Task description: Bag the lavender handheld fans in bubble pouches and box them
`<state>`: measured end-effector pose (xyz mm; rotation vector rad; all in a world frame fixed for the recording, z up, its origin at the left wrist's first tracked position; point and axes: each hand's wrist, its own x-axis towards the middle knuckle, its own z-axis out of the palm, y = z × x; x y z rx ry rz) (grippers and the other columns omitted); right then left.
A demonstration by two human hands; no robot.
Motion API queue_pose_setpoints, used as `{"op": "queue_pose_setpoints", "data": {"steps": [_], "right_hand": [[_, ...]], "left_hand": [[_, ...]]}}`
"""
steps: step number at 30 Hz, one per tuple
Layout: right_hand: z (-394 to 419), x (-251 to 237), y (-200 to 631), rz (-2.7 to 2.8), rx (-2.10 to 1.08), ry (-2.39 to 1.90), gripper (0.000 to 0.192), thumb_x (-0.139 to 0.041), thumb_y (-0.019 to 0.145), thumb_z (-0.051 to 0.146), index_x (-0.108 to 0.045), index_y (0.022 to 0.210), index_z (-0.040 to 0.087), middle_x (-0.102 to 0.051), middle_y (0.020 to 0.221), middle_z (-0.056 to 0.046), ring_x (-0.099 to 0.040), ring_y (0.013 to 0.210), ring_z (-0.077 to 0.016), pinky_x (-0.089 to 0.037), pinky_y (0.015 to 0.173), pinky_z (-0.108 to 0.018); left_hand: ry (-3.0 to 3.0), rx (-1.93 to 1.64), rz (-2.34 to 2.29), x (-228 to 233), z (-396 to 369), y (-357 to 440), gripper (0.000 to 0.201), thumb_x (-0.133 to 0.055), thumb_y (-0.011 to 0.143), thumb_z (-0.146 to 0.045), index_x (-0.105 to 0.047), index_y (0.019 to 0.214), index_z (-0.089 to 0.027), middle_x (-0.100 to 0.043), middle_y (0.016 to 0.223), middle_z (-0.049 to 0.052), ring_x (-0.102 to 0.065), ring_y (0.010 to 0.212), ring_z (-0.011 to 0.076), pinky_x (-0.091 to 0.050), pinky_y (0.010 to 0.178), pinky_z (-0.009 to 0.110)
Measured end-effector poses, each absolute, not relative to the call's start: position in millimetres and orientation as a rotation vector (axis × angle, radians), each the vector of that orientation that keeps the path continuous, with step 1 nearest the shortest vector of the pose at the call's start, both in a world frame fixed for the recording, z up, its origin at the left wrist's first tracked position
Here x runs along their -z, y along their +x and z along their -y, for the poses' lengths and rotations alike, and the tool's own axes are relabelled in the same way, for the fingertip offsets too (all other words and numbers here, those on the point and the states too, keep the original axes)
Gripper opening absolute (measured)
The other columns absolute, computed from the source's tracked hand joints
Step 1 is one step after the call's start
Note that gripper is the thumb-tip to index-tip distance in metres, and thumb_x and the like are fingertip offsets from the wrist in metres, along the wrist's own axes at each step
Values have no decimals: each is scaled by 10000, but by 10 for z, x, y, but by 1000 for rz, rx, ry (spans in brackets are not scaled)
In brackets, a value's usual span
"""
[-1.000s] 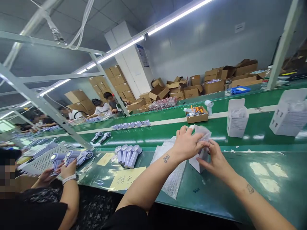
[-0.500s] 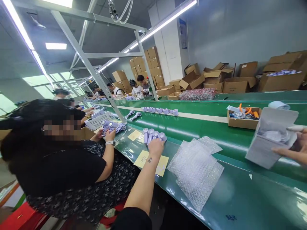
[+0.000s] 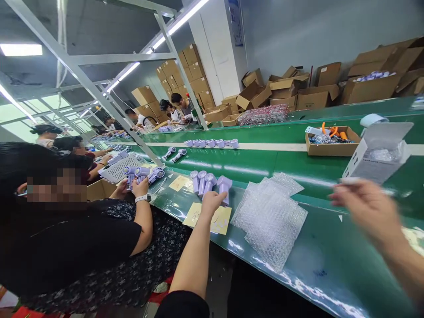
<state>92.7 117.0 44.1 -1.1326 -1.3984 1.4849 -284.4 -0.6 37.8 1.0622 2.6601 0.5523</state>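
Note:
My left hand (image 3: 213, 204) is closed around the handle of a lavender handheld fan (image 3: 225, 182) at the near edge of the belt. Three similar lavender fans (image 3: 201, 182) stand in a row just left of it. Motion blurs my right hand (image 3: 366, 205), which hovers in front of an open white box (image 3: 372, 154); something white shows at its fingertips. Clear wrapping lies inside that box. Between my hands, a pile of bubble wrap bags (image 3: 270, 218) rests on the green surface.
Yellow paper notes (image 3: 220, 221) lie by my left forearm. Beyond are a row of lavender fans (image 3: 210, 143) and a carton of small parts (image 3: 331, 149). At left, a co-worker (image 3: 139, 221) holds fans. Cardboard boxes (image 3: 318, 95) line the wall.
My right hand has left the white box, which now stands on the belt, and moved left. My left hand has pulled one fan a little away from the row. The view has shifted right.

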Motion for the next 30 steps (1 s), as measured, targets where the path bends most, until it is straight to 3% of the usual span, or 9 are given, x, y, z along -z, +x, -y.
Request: {"op": "queue_pose_setpoints", "data": {"steps": [3,5,8,11,14,17,22,26,30], "right_hand": [[-590,-402,233,1034,-2257,-927,351,-642,784,450,-548,1024,212,-643,1100,-129,-636,976,-274,-539,819,-439],[-445,-325,-30,771,-2410,-800,249,-575,848,378,-572,999,180,-666,1055,-125,-654,937,-245,-556,791,-407],[-451,-195,5,542,-2252,-889,156,-511,880,232,-610,950,133,-699,863,-108,-677,748,-189,-583,697,-316],[-474,-124,403,501,-2146,-948,163,-565,837,179,-617,980,121,-697,832,-99,-671,710,-188,-597,658,-323],[-364,-94,878,499,-2088,-966,309,-667,742,153,-604,1044,160,-696,883,-82,-675,765,-221,-607,670,-377],[-115,-60,1223,500,-2147,-1004,450,-753,655,176,-584,1072,196,-694,851,-78,-674,726,-224,-605,620,-346],[312,-80,1303,696,-2409,-783,489,-733,710,209,-533,1155,238,-644,827,-30,-631,688,-163,-568,598,-287],[345,-131,1256,766,-2309,-867,495,-686,770,252,-491,1225,267,-596,839,1,-603,696,-135,-544,583,-256],[265,-115,1381,819,-2187,-1042,554,-669,789,306,-427,1285,270,-597,828,-6,-599,682,-151,-538,551,-271]], "left_hand": [[1105,-894,-2292,-253,107,-2197,594,-360,838,-623,-634,740,-106,-586,607,61,-508,492,119,-343,460,224],[1131,-1022,-1877,-177,238,-1807,660,-296,854,-651,-642,812,-90,-578,594,53,-471,447,103,-345,436,224],[1548,-858,-1534,-90,476,-1618,522,-413,866,-574,-642,1024,-132,-647,815,82,-574,694,153,-470,652,282],[2149,-597,-1530,76,640,-1835,317,-602,825,-373,-635,1102,-223,-620,1035,84,-491,999,215,-399,919,385],[2384,-544,-1584,307,667,-1992,196,-525,874,-245,-681,986,-202,-610,855,78,-475,879,193,-423,833,347],[2372,-775,-1703,391,589,-1787,229,-512,883,-292,-700,837,-170,-547,698,58,-469,756,174,-423,726,310],[2019,-1087,-1751,98,381,-1029,241,-518,883,-297,-704,781,-182,-583,669,43,-501,723,159,-404,700,295],[1809,-1163,-1506,-77,249,-688,205,-515,879,-247,-692,803,-174,-646,721,28,-546,705,139,-414,681,273],[1752,-1285,-1491,-124,198,-548,154,-550,854,-247,-661,792,-159,-609,697,19,-542,679,133,-420,657,267]]}}
